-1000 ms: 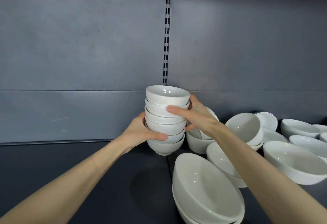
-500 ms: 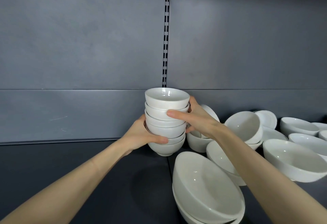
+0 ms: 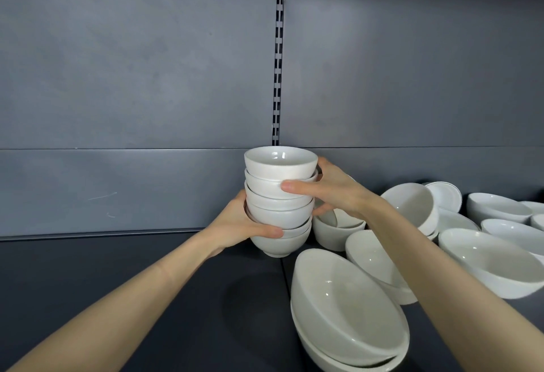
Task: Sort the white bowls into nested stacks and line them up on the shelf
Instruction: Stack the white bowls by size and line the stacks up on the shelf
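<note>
A nested stack of several small white bowls (image 3: pixel 279 204) stands at the middle of the dark shelf (image 3: pixel 117 283), near the back wall. My left hand (image 3: pixel 238 224) grips the lower bowls from the left, thumb across the front. My right hand (image 3: pixel 326 189) grips the upper bowls from the right, thumb on the front. Whether the stack's foot touches the shelf I cannot tell.
Loose white bowls crowd the right side: two large nested ones (image 3: pixel 347 315) at the front, a small bowl (image 3: pixel 335 230) behind my right wrist, a tilted bowl (image 3: pixel 412 204), wider bowls (image 3: pixel 494 262) further right. A slotted upright (image 3: pixel 277 71) runs up the back wall.
The stack, held in both hands, has come slightly lower in view over the last second. The grips are unchanged.
</note>
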Tool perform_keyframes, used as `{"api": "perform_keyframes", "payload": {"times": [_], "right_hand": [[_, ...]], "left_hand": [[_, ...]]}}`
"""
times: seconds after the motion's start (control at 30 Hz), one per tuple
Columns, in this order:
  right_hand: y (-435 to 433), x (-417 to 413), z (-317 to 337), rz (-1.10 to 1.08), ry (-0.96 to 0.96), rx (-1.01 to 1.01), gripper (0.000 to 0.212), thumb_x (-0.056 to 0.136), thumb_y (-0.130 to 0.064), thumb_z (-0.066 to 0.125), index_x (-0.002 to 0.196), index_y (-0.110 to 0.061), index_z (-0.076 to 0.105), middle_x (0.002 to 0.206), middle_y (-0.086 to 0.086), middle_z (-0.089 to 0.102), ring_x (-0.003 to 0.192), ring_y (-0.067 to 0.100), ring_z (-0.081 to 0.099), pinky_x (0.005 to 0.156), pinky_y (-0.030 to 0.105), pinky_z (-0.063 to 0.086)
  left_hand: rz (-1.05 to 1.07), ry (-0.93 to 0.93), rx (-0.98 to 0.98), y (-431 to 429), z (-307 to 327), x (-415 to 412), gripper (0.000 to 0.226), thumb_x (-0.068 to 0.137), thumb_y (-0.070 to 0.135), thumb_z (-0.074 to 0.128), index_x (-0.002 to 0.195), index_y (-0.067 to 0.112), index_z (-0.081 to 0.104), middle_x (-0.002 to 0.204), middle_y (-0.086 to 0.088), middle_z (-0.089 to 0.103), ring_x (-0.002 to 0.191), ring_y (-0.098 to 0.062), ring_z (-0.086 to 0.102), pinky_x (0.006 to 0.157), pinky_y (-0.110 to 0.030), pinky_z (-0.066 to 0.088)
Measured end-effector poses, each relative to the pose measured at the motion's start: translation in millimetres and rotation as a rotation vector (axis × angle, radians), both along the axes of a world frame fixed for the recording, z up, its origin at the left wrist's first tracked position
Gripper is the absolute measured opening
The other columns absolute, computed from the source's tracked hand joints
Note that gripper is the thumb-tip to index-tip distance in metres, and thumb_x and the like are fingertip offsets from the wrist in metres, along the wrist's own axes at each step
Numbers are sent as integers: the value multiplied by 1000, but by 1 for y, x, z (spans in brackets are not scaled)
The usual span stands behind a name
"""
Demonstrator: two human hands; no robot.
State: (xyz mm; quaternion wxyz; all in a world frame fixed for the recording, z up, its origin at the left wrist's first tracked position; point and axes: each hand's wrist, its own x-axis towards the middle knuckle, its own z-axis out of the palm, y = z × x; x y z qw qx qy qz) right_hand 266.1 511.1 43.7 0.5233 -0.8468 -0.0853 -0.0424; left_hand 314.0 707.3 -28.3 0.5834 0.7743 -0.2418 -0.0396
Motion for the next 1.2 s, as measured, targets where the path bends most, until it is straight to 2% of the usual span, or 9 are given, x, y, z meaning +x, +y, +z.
{"api": "perform_keyframes", "payload": {"times": [0.1,0.2,0.33,0.5,0.73,0.83,0.97,1.03,1.2], "right_hand": [[-2,-3,4,21,-27,-35,39,74,-36,80,102,-43,54,104,-16,65,102,10,64,78,41,60],[-3,-4,6,-17,-38,-94,37,69,-41,83,94,-42,55,102,-16,65,101,11,64,76,38,60],[-1,-6,10,-74,-61,-167,35,66,-45,83,90,-38,59,94,-12,67,95,14,66,76,38,61],[1,-10,17,-131,-59,-295,49,64,-50,82,96,-16,68,97,13,70,86,28,69,74,40,60],[-2,-13,15,-129,-50,-295,33,67,-50,81,86,-32,60,87,-2,67,75,15,66,67,29,59],[-1,-14,14,-130,-61,-278,34,67,-49,82,87,-32,61,90,0,67,79,17,67,71,33,59],[1,-14,15,-143,-59,-256,46,66,-47,82,97,-16,67,87,5,65,75,19,63,74,40,58],[1,-14,15,-138,-61,-252,41,67,-47,82,94,-20,67,86,3,64,74,16,62,72,37,59],[-1,-13,14,-139,-54,-281,37,67,-49,81,91,-27,64,99,8,70,81,20,67,71,33,58]], "left_hand": [[-9,-3,1,0,-1,-1,80,62,4,88,122,36,45,118,13,64,110,-2,60,85,-17,50],[-22,-3,5,0,0,-2,79,64,3,87,123,35,45,118,13,64,110,-2,60,83,-14,50],[-28,-24,10,0,2,-5,72,66,0,85,110,42,46,111,18,64,104,4,61,77,-9,49],[-32,-43,33,-1,3,-6,68,67,0,84,105,43,47,110,18,64,103,5,60,76,-9,48],[8,-13,44,1,-1,-8,75,65,14,88,122,34,43,117,18,59,111,1,56,80,-13,47],[17,-10,32,1,-2,-10,73,66,15,88,122,32,43,116,19,59,108,3,56,80,-15,47],[39,-2,35,1,-4,-9,94,49,36,89,130,27,43,121,15,60,113,-3,56,91,-24,49],[41,4,32,1,-5,-9,99,44,41,88,131,26,44,122,14,60,113,-3,57,93,-25,49],[26,10,39,0,-3,-10,81,59,26,89,125,29,43,121,14,59,113,-3,56,88,-21,48]]}}
